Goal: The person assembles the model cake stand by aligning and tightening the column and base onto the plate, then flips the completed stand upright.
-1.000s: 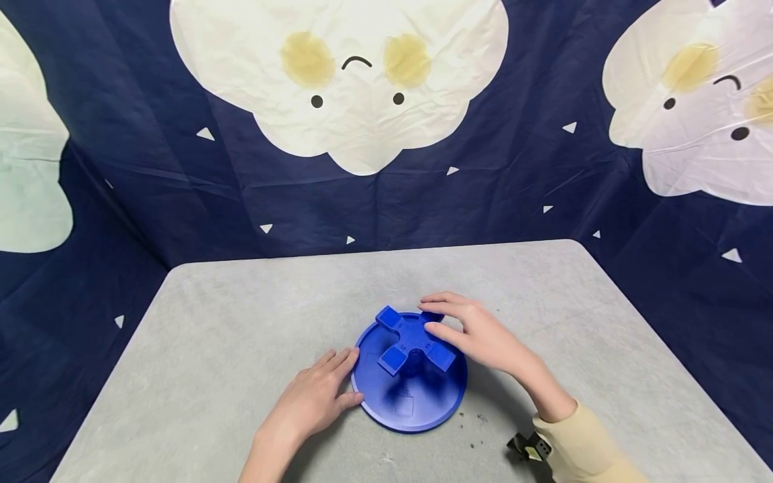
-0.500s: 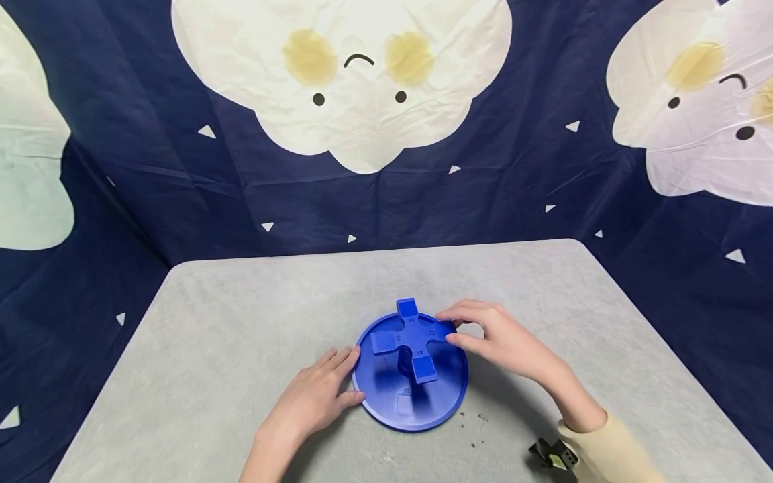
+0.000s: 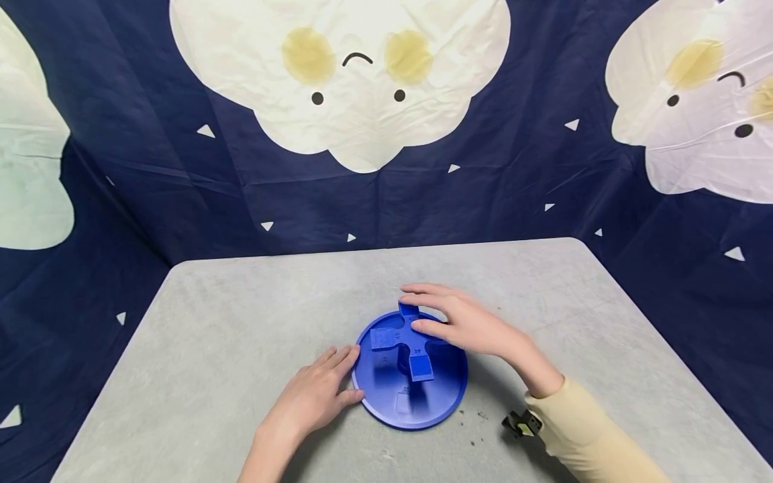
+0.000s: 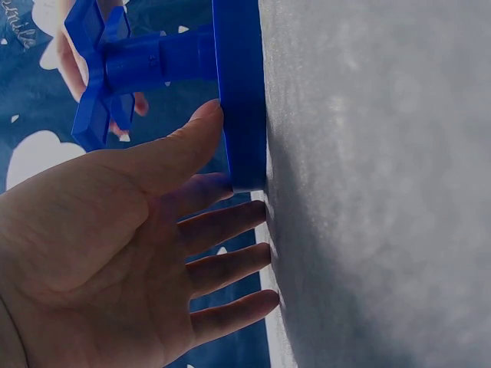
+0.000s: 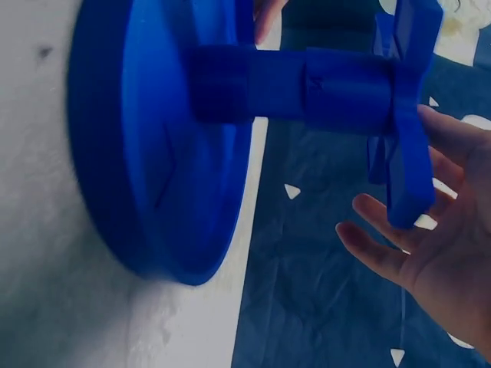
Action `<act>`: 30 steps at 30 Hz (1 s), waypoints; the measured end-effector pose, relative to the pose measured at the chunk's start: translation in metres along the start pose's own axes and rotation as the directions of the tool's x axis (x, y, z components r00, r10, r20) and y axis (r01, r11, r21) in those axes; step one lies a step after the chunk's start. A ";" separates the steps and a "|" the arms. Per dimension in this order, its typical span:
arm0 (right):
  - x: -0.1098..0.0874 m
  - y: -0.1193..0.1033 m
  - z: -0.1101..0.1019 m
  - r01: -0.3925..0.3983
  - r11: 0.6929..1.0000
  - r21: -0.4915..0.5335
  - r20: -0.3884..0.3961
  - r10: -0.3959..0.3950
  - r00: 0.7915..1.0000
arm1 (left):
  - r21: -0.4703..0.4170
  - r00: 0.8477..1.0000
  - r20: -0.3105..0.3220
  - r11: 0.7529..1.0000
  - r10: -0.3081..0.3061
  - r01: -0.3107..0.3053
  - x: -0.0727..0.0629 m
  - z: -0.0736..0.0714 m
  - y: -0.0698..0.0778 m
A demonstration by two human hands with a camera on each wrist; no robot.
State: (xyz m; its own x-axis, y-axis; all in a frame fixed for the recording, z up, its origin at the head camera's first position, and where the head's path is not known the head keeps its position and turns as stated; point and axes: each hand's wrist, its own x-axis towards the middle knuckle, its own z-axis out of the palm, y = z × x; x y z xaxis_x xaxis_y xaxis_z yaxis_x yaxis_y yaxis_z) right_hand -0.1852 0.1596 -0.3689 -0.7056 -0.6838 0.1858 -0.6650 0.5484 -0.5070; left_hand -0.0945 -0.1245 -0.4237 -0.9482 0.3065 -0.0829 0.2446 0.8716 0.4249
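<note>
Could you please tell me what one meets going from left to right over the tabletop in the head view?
Left hand → round blue base → right hand → black wrist camera → cream sleeve.

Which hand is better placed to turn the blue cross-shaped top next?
Probably the right hand: it is at the cross-shaped top, while the left hand touches the round base below.

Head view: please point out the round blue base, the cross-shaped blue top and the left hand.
Round blue base (image 3: 384,394): head view, bare inner surface, lower left.
Cross-shaped blue top (image 3: 407,339): head view, central hub.
Left hand (image 3: 315,394): head view, back of the hand.
</note>
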 end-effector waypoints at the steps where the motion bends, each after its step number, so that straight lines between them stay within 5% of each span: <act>1: 0.003 0.000 0.001 0.017 1.000 0.011 0.018 -0.017 1.000 | 0.001 1.000 0.001 1.000 0.001 -0.001 0.000 0.000 0.000; 9: 0.007 -0.001 0.003 -0.008 0.999 0.040 0.069 0.005 0.998 | -0.002 1.000 0.018 1.000 -0.008 0.008 0.001 0.001 0.001; 30: -0.029 0.007 -0.007 -0.070 0.997 -0.028 -0.034 0.069 0.997 | -0.007 1.000 0.016 1.000 -0.009 0.010 0.000 -0.001 0.001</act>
State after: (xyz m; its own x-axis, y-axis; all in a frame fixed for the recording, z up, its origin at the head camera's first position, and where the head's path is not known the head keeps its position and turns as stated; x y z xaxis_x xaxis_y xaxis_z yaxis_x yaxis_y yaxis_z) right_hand -0.1707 0.1865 -0.3720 -0.7578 -0.6277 0.1783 -0.6205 0.6085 -0.4947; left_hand -0.0941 -0.1240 -0.4227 -0.9471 0.3045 -0.1017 0.2341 0.8717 0.4305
